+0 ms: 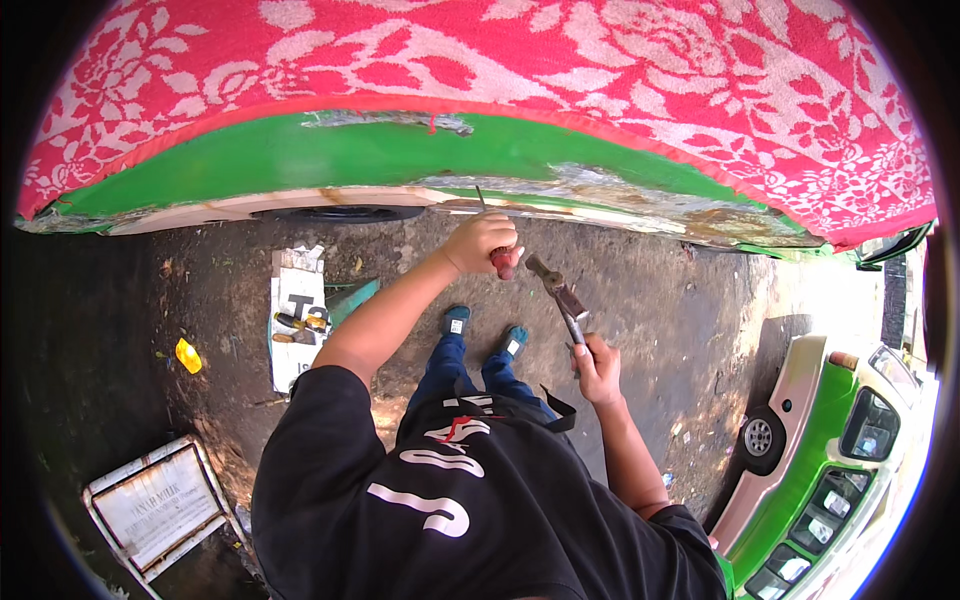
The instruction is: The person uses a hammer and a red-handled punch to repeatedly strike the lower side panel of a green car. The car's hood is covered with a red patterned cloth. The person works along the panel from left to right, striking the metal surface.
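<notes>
My left hand (485,243) is closed around a screwdriver whose red handle (502,263) sticks out toward me. Its thin blade (480,198) points away, at the lower edge of a green vehicle panel (400,152); I cannot tell whether the tip touches. In my right hand (598,370) is a hammer (560,292), gripped by its shaft. The hammer's head is a short way to the right of the screwdriver handle and apart from it. Peeling paint and rusty, rough patches (600,190) mark the panel in front of my hands.
A red and white floral cloth (660,60) drapes over the panel. On the ground to the left, several hand tools (300,328) lie on a white board (284,375), near a yellow object (187,355). A framed sign (160,510) is at lower left; a green and white van (815,480) stands at right.
</notes>
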Demonstrator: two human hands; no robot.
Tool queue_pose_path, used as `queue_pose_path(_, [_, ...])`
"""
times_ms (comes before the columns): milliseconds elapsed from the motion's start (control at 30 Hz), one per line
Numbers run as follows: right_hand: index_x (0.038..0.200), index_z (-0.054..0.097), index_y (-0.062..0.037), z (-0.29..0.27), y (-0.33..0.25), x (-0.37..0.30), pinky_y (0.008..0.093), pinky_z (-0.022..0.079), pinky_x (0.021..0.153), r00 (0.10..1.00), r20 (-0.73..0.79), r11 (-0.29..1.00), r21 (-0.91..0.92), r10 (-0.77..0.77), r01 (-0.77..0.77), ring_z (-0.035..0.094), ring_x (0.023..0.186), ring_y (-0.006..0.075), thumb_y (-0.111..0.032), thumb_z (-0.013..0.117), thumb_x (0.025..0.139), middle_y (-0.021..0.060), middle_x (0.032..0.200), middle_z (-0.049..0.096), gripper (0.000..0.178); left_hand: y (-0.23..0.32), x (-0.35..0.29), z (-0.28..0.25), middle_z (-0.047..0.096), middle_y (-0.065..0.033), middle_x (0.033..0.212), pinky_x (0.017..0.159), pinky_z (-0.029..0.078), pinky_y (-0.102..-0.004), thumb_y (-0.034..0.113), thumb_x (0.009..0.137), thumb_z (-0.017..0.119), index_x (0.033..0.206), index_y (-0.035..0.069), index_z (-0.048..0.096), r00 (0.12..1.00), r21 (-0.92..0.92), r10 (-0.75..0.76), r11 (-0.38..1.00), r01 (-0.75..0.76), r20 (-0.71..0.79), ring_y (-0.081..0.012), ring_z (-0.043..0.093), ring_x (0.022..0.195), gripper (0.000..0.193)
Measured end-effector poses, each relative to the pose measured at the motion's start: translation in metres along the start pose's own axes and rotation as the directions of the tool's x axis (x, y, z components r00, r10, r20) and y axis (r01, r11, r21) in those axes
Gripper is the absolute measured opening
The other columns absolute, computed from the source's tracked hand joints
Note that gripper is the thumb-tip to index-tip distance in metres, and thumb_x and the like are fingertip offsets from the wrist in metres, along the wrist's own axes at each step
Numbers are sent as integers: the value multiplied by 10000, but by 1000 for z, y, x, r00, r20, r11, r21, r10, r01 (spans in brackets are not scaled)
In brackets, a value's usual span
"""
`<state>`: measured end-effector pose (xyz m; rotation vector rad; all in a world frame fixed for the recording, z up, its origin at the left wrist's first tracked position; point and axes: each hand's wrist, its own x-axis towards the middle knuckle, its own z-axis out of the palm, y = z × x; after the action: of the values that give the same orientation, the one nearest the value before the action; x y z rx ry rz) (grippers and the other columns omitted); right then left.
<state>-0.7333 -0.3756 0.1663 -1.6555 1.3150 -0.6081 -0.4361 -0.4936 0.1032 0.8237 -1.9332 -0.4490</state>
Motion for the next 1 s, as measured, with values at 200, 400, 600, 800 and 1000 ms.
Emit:
queue_pose_path(200, [852, 609, -6, 13, -10, 4, 305, 416, 499, 1000, -5, 1000, -11, 17, -17, 517, 500, 139, -253, 585, 941, 48, 554, 535, 264, -9, -6, -5, 482, -81, 609, 535, 404, -401, 74, 699, 727, 606, 73, 447, 999, -13, -13, 1000, 14, 41, -289, 493, 591, 295])
queue_pose_path(400, [862, 619, -8, 20, -9, 3, 326, 425, 507, 999, -20, 999, -19, 30, -31, 532, 499, 170, -252, 597, 936, 72, 557, 542, 256, -11, -3, -9, 503, -73, 598, 562, 439, -400, 113, 712, 710, 602, 90, 461, 998, -31, -27, 999, 29, 61, -284, 521, 596, 272])
queue_pose_path(600, [864, 620, -12, 21, -8, 4, 339, 429, 511, 1000, -14, 1000, -11, 16, -16, 544, 496, 205, -242, 597, 932, 92, 560, 546, 240, -15, -4, -10, 499, -71, 593, 556, 438, -398, 120, 702, 711, 595, 91, 454, 995, -43, 2, 999, 2, 102, -281, 522, 595, 280])
queue_pose_path(800, [865, 619, -14, 18, -9, 6, 346, 428, 510, 999, -18, 999, -37, 29, -30, 548, 493, 226, -234, 597, 927, 103, 558, 538, 230, -15, -2, -11, 512, -69, 630, 550, 423, -386, 65, 653, 757, 615, 90, 466, 992, -78, 42, 996, -33, 119, -284, 528, 616, 294])
queue_pose_path(1000, [855, 619, -25, 20, -16, 7, 366, 435, 515, 996, -42, 995, -64, -80, 78, 562, 509, 275, -241, 595, 918, 112, 583, 552, 225, -13, 2, -11, 491, -77, 605, 533, 412, -389, 54, 672, 742, 599, 81, 452, 997, -138, -9, 990, 19, 72, -281, 513, 588, 300])
